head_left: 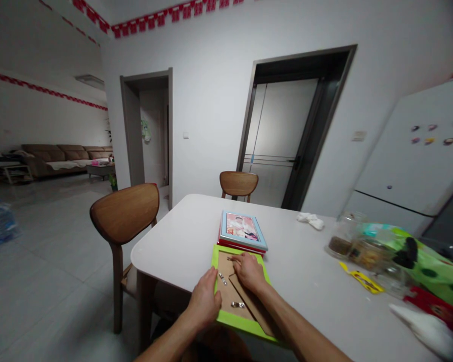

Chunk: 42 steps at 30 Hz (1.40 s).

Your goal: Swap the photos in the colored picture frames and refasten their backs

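Observation:
A lime-green picture frame (238, 322) lies face down at the near edge of the table, its brown backing board (226, 294) showing. My left hand (206, 297) grips the frame's left side, thumb over the rim. The fingers of my right hand (248, 271) are closed at a small metal clip (229, 259) near the top of the board, partly hiding it. Two more metal clips show: one near the left side (222, 279), another by the bottom (237, 304). A brown stand flap (249, 297) runs under my right wrist, which covers part of it.
Beyond the green frame lies a stack topped by a light-blue framed picture (242, 227). On the white table (166, 241), jars (342, 241), a yellow packet (362, 279), crumpled tissue (310, 220) and a green bag (438, 261) sit to the right. Wooden chairs (126, 211) stand left and behind.

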{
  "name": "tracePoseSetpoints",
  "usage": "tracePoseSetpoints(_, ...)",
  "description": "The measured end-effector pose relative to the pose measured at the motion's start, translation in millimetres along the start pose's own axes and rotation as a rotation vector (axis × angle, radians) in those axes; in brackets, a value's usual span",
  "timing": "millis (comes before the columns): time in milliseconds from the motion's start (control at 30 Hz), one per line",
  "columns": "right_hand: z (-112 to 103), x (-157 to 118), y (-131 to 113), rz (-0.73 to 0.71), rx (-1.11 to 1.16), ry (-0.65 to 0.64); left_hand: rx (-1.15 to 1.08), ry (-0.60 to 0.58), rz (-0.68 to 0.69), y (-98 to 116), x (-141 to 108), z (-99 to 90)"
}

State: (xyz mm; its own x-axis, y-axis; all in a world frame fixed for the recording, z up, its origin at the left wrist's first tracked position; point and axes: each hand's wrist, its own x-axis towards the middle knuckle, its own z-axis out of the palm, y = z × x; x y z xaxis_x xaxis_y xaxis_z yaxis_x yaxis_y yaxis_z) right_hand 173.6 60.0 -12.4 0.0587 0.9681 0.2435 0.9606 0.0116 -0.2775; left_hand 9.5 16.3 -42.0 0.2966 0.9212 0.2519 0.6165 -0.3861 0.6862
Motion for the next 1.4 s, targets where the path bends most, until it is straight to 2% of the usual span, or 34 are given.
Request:
tracePoseSetpoints(133, -15.4, -29.4, 8.5, -0.056, 0.070, -0.031, -0.042, 0.013, -0.019, -1.7, -0.4, 1.7)
tracePoseSetpoints(233, -19.3, -51.8, 13.1, -0.084, 0.102, -0.102, -0.045, 0.008, -0.023, -0.9, -1.0, 2.1)
tracePoseSetpoints(300, -19.8, -59.3, 12.6, -0.095, 0.110, -0.098, -0.055, 0.005, -0.026, 0.1, -1.1, 1.8)
tracePoseSetpoints(433, -26.9, -56.3, 9.2, -0.079, 0.143, -0.072, -0.099, 0.016, -0.042, 2.6, 1.6, -0.5)
tracePoseSetpoints(567, -45.1, -48.5, 5.3, -0.070, 0.136, -0.051, -0.183, 0.049, -0.089, 10.3, 9.5, -5.5)
tracePoseSetpoints(767, -63.7, -46.7, -16.9, -0.114, 0.201, 0.029, -0.423, 0.151, -0.169, 16.2, 25.8, -13.1)
tracePoseSetpoints(867, -59.5, -43.5, -10.2, -0.123, 0.278, 0.019, -0.576, 0.173, -0.248, 3.8, 30.3, -19.8)
tracePoseSetpoints(1000, -42.1, -42.3, 25.1, 0.035, 0.221, 0.042, -0.763, 0.162, -0.317, -13.1, 27.4, -31.3)
tracePoseSetpoints(1067, -33.4, -45.8, 37.6, 0.084, 0.199, 0.044, -0.839, 0.136, -0.341, -14.5, 24.9, -32.8)
tracePoseSetpoints(1133, -28.1, -50.5, 40.3, 0.053, 0.235, 0.034, -0.891, 0.101, -0.354, -10.9, 23.8, -29.8)
tracePoseSetpoints(1267, -26.7, -55.6, 35.1, -0.006, 0.215, 0.072, -0.900, 0.079, -0.353, -4.5, 27.1, -23.6)
tracePoseSetpoints(1333, -26.5, -56.1, 39.1, 0.041, 0.120, 0.082, -0.854, 0.109, -0.350, -10.9, 30.3, -29.4)
tracePoseSetpoints(1400, -24.4, -56.7, 47.7, 0.117, 0.042, 0.034, -0.771, 0.156, -0.354, -25.5, 32.5, -42.4)
